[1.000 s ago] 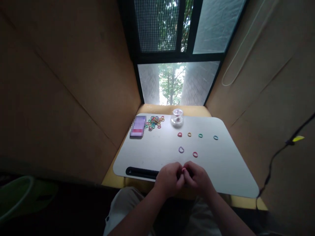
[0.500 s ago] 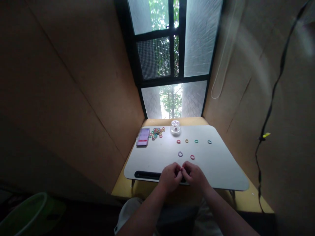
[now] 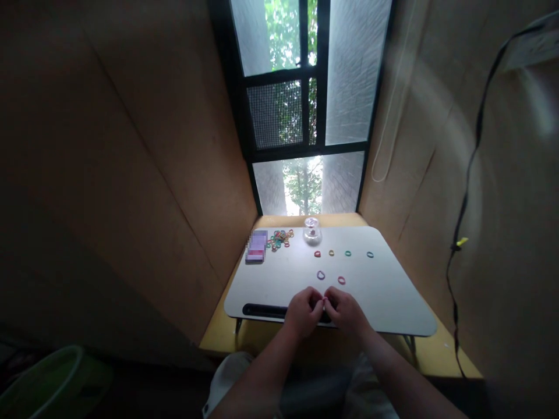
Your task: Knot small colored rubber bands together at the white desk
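My left hand and my right hand meet at the front edge of the white table, fingertips pinched together. Between them shows a small pinkish thing, too small to name. Just beyond my hands lie a purple ring and a pink ring. Farther back is a row with a red ring, a yellow ring, a green ring and a teal ring.
A pile of colored rings lies at the back left beside a phone. A clear jar stands at the back. The black slot runs along the front edge. A green tub is at lower left.
The camera view has shifted slightly. My hands remain together at the front edge, with a little more of the pinkish thing showing between the fingertips.
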A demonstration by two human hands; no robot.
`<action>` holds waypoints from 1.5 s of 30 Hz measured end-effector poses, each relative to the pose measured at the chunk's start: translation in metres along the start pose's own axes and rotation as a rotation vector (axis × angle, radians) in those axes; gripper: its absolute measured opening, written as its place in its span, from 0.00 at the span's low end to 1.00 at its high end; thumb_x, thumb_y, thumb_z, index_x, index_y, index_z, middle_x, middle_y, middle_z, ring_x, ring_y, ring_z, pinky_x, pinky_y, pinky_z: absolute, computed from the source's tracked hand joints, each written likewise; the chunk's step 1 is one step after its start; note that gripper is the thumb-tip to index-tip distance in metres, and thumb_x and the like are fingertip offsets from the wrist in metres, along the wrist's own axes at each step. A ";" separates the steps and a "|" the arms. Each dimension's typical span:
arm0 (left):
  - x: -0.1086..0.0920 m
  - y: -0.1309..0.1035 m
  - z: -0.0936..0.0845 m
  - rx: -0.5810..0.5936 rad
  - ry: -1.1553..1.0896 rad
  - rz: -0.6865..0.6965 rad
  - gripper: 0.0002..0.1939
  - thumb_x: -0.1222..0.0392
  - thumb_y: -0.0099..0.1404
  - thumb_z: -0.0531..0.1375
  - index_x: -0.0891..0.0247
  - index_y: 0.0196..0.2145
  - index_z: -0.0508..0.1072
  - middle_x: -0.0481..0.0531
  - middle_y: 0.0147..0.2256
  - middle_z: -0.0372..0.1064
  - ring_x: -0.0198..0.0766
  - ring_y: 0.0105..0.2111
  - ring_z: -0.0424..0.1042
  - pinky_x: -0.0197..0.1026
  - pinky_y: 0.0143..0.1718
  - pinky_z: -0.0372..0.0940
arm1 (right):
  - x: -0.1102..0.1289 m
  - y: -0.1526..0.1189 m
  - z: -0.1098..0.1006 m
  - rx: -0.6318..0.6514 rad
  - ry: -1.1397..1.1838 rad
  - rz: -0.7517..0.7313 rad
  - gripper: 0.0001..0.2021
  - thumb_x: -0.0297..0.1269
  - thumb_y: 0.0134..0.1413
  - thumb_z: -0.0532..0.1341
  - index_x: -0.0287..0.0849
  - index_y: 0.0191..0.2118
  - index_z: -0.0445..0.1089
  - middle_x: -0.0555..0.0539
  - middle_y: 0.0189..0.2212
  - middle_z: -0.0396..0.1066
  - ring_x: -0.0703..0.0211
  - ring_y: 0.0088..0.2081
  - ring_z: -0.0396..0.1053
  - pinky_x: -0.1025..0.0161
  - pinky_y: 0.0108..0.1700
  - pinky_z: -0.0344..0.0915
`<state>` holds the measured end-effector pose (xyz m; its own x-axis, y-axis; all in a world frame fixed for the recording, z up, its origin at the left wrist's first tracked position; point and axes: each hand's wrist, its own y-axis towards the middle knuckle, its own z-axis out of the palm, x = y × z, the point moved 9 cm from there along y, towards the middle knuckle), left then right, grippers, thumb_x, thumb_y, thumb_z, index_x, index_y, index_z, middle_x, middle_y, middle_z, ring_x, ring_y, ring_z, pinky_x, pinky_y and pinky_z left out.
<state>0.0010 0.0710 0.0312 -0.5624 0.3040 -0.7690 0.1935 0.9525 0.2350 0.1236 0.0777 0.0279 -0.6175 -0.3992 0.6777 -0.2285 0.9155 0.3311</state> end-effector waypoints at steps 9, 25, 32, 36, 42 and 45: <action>0.000 0.001 -0.002 -0.028 -0.014 0.012 0.07 0.59 0.65 0.56 0.62 0.35 0.74 0.49 0.31 0.73 0.36 0.32 0.69 0.37 0.35 0.62 | -0.001 0.000 0.001 -0.006 -0.018 -0.008 0.09 0.37 0.57 0.54 0.44 0.26 0.62 0.53 0.20 0.64 0.63 0.23 0.62 0.66 0.27 0.52; 0.020 0.007 0.003 0.011 -0.232 -0.031 0.13 0.50 0.64 0.59 0.64 0.32 0.75 0.46 0.25 0.67 0.33 0.26 0.63 0.35 0.29 0.57 | -0.008 0.002 0.000 -0.031 0.074 0.004 0.15 0.44 0.59 0.56 0.43 0.24 0.61 0.53 0.19 0.63 0.64 0.22 0.59 0.67 0.25 0.53; 0.015 0.005 0.001 0.011 -0.136 -0.040 0.11 0.53 0.65 0.57 0.63 0.33 0.73 0.47 0.27 0.69 0.34 0.28 0.66 0.36 0.31 0.57 | -0.007 0.000 0.001 -0.007 0.075 0.004 0.09 0.40 0.59 0.56 0.44 0.28 0.63 0.53 0.21 0.64 0.63 0.23 0.61 0.66 0.27 0.54; 0.014 0.005 0.002 0.006 -0.115 -0.039 0.09 0.56 0.64 0.57 0.63 0.34 0.74 0.48 0.29 0.71 0.34 0.29 0.67 0.36 0.32 0.59 | -0.008 -0.001 0.003 0.006 0.056 0.012 0.08 0.38 0.58 0.55 0.44 0.29 0.63 0.53 0.21 0.64 0.63 0.24 0.62 0.66 0.27 0.54; 0.011 0.005 0.002 -0.005 -0.092 -0.028 0.06 0.59 0.62 0.58 0.63 0.33 0.73 0.46 0.26 0.70 0.32 0.26 0.67 0.35 0.29 0.58 | -0.007 0.000 0.002 -0.008 0.012 0.015 0.07 0.35 0.56 0.55 0.44 0.28 0.63 0.53 0.21 0.66 0.62 0.24 0.62 0.66 0.28 0.53; 0.010 0.004 0.003 0.002 -0.071 -0.021 0.05 0.60 0.60 0.59 0.63 0.33 0.73 0.46 0.26 0.71 0.32 0.26 0.67 0.34 0.28 0.58 | -0.006 -0.001 0.002 -0.002 0.008 0.022 0.06 0.35 0.56 0.55 0.44 0.28 0.63 0.52 0.22 0.67 0.62 0.24 0.63 0.66 0.28 0.53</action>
<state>-0.0017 0.0779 0.0229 -0.5075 0.2821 -0.8142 0.1845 0.9586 0.2171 0.1261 0.0791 0.0226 -0.6164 -0.3795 0.6900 -0.2132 0.9239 0.3176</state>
